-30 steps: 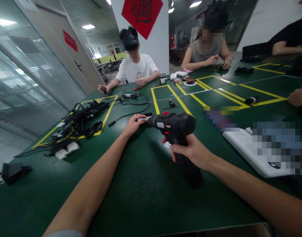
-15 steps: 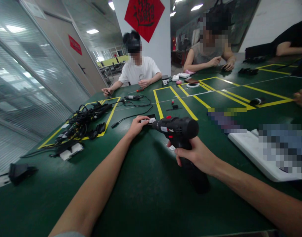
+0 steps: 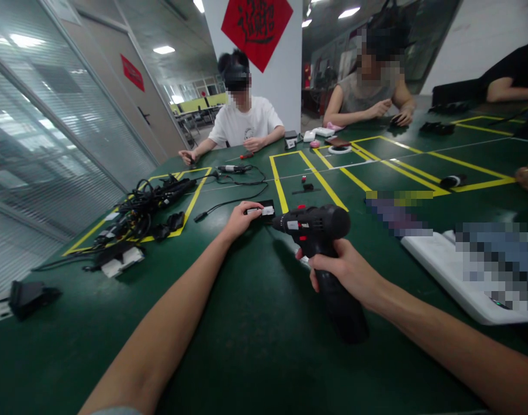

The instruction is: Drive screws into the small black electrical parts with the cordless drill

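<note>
My right hand (image 3: 344,268) is wrapped round the grip of a black cordless drill (image 3: 313,225) with red switches. Its chuck points left, and the tip is close to a small black block with a white label (image 3: 267,211). Whether the bit touches the block, I cannot tell. My left hand (image 3: 244,216) holds that block down on the green table, fingers over its left side. Beneath the drill grip lies a small whitish piece (image 3: 305,260), partly covered by my right hand. A small black part (image 3: 308,187) sits beyond the drill.
Tangled black cables (image 3: 149,207) lie to the left, with a loose cable (image 3: 229,202) running towards the middle. A black adapter (image 3: 30,298) rests at far left. A white tray (image 3: 445,271) stands at right. Two people (image 3: 246,124) (image 3: 376,95) work across the table.
The drill has shifted very slightly right and down, and a little more of the labelled block shows. My left hand stays on the block. The whole view has moved slightly.
</note>
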Motion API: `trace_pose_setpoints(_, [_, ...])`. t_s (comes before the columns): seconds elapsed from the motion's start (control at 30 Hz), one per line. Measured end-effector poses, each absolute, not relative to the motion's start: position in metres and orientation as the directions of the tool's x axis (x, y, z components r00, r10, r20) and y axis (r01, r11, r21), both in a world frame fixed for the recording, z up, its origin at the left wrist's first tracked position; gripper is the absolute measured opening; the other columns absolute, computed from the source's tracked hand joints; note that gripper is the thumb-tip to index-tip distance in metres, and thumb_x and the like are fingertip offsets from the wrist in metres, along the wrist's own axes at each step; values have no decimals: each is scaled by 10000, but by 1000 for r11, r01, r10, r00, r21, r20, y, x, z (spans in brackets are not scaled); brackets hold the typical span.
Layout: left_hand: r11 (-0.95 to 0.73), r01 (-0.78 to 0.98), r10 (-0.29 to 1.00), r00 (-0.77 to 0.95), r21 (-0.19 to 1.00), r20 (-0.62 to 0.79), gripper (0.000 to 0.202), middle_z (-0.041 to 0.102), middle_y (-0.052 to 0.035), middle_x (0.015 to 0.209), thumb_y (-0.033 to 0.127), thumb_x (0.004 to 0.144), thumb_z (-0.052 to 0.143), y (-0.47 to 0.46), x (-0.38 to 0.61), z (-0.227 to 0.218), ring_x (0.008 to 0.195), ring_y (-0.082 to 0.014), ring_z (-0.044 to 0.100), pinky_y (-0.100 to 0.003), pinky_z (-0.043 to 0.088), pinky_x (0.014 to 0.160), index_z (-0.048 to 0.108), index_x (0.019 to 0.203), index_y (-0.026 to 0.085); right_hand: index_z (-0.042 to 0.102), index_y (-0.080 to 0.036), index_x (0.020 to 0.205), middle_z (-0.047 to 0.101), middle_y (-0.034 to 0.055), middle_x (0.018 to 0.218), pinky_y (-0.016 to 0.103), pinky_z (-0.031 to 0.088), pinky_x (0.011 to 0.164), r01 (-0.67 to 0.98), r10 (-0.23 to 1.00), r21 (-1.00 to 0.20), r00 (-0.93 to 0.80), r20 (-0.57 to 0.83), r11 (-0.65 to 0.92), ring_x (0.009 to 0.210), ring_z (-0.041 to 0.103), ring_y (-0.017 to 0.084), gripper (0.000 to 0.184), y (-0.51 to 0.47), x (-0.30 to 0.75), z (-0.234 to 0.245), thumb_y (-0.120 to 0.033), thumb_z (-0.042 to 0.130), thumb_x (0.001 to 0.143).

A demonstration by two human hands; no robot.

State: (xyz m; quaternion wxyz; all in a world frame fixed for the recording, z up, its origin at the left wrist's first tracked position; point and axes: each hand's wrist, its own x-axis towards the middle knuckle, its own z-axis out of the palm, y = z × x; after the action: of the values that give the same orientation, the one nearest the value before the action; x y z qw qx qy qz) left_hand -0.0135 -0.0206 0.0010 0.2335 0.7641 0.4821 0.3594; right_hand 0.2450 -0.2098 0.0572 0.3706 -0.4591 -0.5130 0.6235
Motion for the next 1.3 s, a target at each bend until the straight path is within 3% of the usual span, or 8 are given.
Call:
trace_pose_setpoints(0.43, [-438, 584, 899, 278, 684, 338, 288, 694, -61, 1103, 415, 811, 614, -18, -12, -2, 1090, -250, 589, -391, 411, 1033, 734, 974, 211, 596, -148, 1032, 600, -12, 583, 301, 438, 553, -5, 932, -995, -349, -94, -102, 537, 580, 153, 300, -213, 247, 64, -248, 625, 751])
trace_pose_setpoints(1.3, [-443, 588, 897, 288, 677, 336, 304, 693, -68, 1111, 422, 811, 609, -20, -14, 0, 1084, -247, 594, -389, 423, 1016, 733, 985, 206, 587, -156, 991, 584, -23, 589, 316, 454, 582, 35, 937, -997, -343, -70, -62, 551, 586, 157, 262, -211, 246, 63, -230, 619, 741])
